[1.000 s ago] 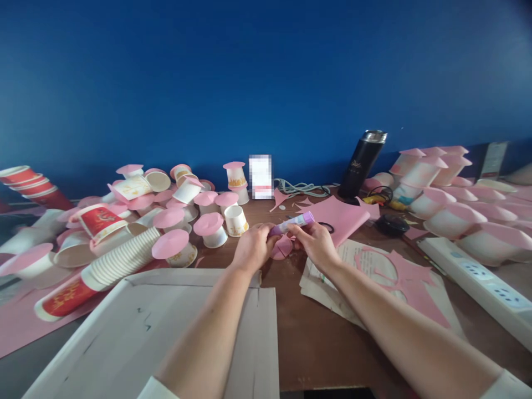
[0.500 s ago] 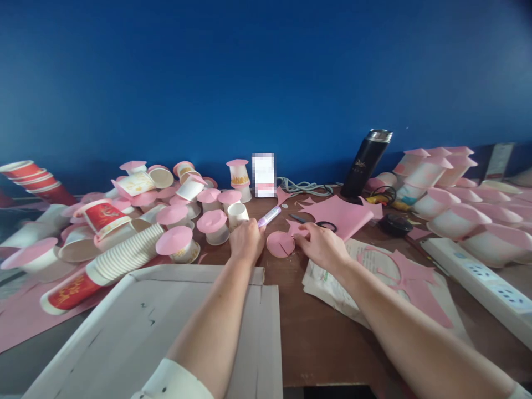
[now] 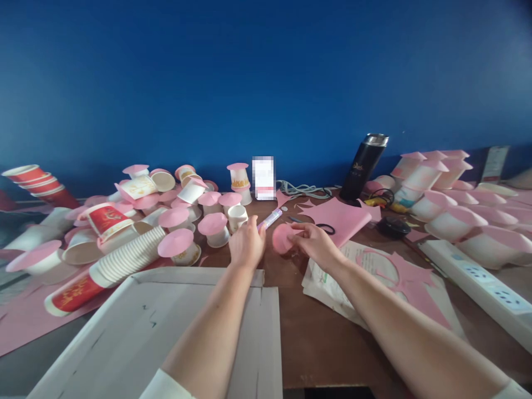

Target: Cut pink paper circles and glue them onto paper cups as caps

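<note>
My left hand (image 3: 248, 242) is closed around a slim purple-and-white glue stick (image 3: 271, 218), whose far end sticks out past the fingers. Between the thumb and fingertips of my right hand (image 3: 313, 242) is the edge of a pink paper disc (image 3: 282, 238), lifted and tilted above the brown table. A white paper cup (image 3: 238, 217) stands upright just beyond my left hand. Close behind my right hand lie scissors (image 3: 295, 219) with a black handle, partly hidden, beside a large pink paper sheet (image 3: 338, 217).
Paper cups with pink paper tops (image 3: 177, 243) crowd the left, beside a long cup stack (image 3: 124, 257). A cardboard sheet (image 3: 199, 310) lies under my left forearm. To the right are a black thermos (image 3: 362, 166), paper scraps (image 3: 419, 293), a power strip (image 3: 477, 277) and more covered cups (image 3: 455, 219).
The pink disc, earlier flat on the table with a slit showing, is now raised and tilted in my right hand. My left hand has barely moved.
</note>
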Action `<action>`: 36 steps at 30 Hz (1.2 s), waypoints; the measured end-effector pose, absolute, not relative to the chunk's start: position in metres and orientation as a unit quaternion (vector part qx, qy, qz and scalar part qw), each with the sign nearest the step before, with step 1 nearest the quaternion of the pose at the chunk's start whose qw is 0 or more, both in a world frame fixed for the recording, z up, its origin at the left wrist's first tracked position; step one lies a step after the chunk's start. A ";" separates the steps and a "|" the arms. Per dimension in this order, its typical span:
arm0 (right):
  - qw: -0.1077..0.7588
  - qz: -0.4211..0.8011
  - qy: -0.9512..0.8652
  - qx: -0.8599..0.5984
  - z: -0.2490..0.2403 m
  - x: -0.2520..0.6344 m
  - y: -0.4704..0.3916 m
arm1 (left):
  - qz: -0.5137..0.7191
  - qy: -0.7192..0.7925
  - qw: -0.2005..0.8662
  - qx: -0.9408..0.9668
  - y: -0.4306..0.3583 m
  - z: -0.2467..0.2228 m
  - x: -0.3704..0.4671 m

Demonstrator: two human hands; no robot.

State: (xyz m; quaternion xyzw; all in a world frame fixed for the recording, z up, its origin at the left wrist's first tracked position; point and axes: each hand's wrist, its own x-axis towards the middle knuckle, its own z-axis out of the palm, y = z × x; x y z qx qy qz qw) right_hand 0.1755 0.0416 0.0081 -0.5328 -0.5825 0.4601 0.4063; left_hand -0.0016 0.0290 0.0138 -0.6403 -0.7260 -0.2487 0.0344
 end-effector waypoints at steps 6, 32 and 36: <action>0.534 0.601 -0.430 -0.411 0.022 0.180 0.043 | -0.446 -0.644 -0.109 -0.612 0.030 0.018 0.003; 0.544 0.539 -0.453 -0.456 0.008 0.172 0.042 | -0.506 -0.528 -0.469 -0.495 0.031 0.011 0.014; 0.539 0.537 -0.457 -0.460 0.009 0.172 0.041 | -0.502 -0.540 -0.463 -0.492 0.031 0.010 0.014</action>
